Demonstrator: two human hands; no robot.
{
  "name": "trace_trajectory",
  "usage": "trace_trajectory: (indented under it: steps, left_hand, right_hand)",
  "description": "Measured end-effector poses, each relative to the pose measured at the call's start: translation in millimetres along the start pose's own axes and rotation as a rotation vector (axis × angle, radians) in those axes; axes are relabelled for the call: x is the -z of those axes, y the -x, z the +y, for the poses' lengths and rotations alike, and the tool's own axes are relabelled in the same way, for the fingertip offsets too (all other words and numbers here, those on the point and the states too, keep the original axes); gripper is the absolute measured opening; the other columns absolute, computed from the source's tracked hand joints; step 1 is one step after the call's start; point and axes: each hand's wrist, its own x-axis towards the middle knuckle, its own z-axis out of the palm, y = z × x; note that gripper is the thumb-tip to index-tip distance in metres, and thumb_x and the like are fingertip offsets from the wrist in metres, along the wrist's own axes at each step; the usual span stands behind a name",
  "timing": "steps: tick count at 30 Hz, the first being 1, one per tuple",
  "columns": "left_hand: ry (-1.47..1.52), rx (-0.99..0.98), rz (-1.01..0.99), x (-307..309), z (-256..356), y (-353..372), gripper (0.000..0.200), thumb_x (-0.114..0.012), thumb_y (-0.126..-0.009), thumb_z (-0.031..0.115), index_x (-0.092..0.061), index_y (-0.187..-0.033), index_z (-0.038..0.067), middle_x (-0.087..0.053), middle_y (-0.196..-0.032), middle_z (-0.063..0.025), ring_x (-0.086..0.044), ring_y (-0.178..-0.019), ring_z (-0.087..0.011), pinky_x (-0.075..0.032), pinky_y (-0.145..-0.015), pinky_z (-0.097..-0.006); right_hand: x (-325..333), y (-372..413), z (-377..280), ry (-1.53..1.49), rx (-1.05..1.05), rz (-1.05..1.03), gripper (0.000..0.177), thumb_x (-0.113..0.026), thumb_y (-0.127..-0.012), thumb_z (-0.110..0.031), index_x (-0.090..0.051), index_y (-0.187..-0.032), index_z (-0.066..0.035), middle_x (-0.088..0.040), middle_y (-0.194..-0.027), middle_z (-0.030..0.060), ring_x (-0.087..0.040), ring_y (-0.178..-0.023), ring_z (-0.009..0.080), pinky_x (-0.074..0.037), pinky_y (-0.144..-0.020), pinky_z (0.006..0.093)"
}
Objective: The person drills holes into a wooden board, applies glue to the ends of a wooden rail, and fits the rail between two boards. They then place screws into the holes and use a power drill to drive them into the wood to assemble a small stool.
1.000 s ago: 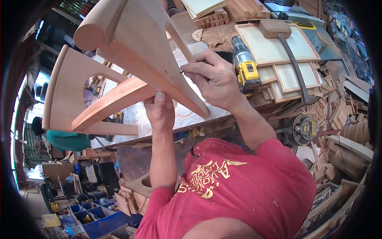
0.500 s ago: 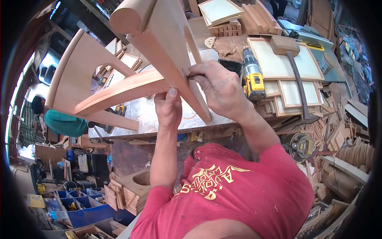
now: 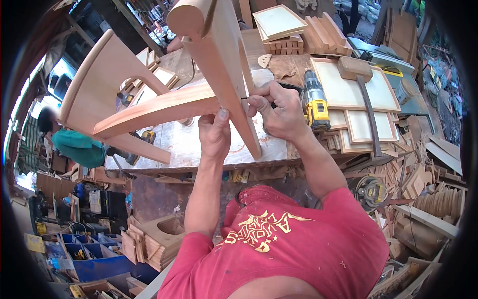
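The left hand (image 3: 214, 133) is gripping the chair frame (image 3: 102, 84) from below, its fingers wrapping closed around the rail (image 3: 159, 107) right where that rail is meeting the leg (image 3: 226, 60), with the thumb pointing up against the wood. The right hand (image 3: 281, 110) is pinching a thin tool (image 3: 244, 98) with its fingers curled tight, and the tip is touching the edge of the leg just beside the joint; what kind of tool it is cannot be told. The frame is being held tilted in the air above the surface (image 3: 199, 144), its curved back piece hanging out to the left and the foot of the leg pointing down toward the near edge. A yellow drill (image 3: 314, 102) is lying on the surface just behind the right hand. A wooden mallet (image 3: 354, 67) is resting across a stack of framed panels (image 3: 348, 87) farther right, and wood blocks (image 3: 284, 45) are sitting behind them. Off to the left, past the surface, another person in a teal shirt (image 3: 74, 147) is bending over. Blue bins (image 3: 84, 259) are sitting on the floor below, and offcuts are lying scattered at right.
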Motion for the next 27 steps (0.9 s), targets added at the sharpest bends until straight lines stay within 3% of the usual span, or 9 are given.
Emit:
trace_trajectory:
  steps: [11,17,23,26,27]
  left_hand:
    - [0.042,-0.001,-0.037,-6,6,0,0.046,-0.071,-0.094,0.023,-0.054,-0.132,0.005,-0.063,-0.122,-0.0068,-0.058,-0.117,-0.0220,-0.043,-0.104,-0.0421]
    - [0.046,0.032,-0.029,2,1,1,0.050,-0.072,-0.093,0.023,-0.053,-0.134,0.003,-0.062,-0.126,-0.0076,-0.057,-0.120,-0.0217,-0.041,-0.106,-0.0422]
    - [0.035,0.037,-0.024,0,3,-2,0.054,-0.074,-0.092,0.025,-0.052,-0.135,0.001,-0.060,-0.129,-0.0081,-0.056,-0.121,-0.0218,-0.040,-0.107,-0.0421]
    - [0.023,0.038,-0.019,-3,7,0,0.056,-0.075,-0.092,0.026,-0.051,-0.136,0.000,-0.060,-0.129,-0.0085,-0.056,-0.122,-0.0220,-0.040,-0.108,-0.0423]
    - [0.019,0.037,-0.018,-4,8,-1,0.057,-0.075,-0.091,0.026,-0.051,-0.136,0.000,-0.060,-0.129,-0.0087,-0.055,-0.122,-0.0220,-0.040,-0.108,-0.0424]
  right_hand:
    - [-1,4,-7,-0.025,-0.062,0.042,0.032,-0.062,-0.102,-0.029,-0.066,-0.098,0.003,-0.072,-0.074,0.0077,-0.069,-0.067,0.0125,-0.054,-0.062,0.0268]
    - [0,3,-3,0.118,0.029,0.046,0.029,-0.062,-0.102,-0.027,-0.068,-0.091,0.000,-0.069,-0.069,0.0070,-0.067,-0.064,0.0124,-0.053,-0.060,0.0256]
    - [0,-4,-10,0.057,-0.178,-0.067,0.041,-0.057,-0.104,-0.033,-0.065,-0.080,-0.001,-0.057,-0.055,0.0025,-0.055,-0.048,0.0107,-0.044,-0.050,0.0245]
    - [2,-1,-14,-0.163,-0.434,-0.124,0.045,-0.054,-0.105,-0.037,-0.065,-0.083,0.000,-0.058,-0.058,0.0015,-0.053,-0.050,0.0098,-0.043,-0.050,0.0247]
    - [2,-1,-12,-0.118,-0.334,-0.086,0.042,-0.056,-0.105,-0.035,-0.065,-0.084,0.000,-0.059,-0.060,0.0017,-0.055,-0.052,0.0096,-0.044,-0.051,0.0246]
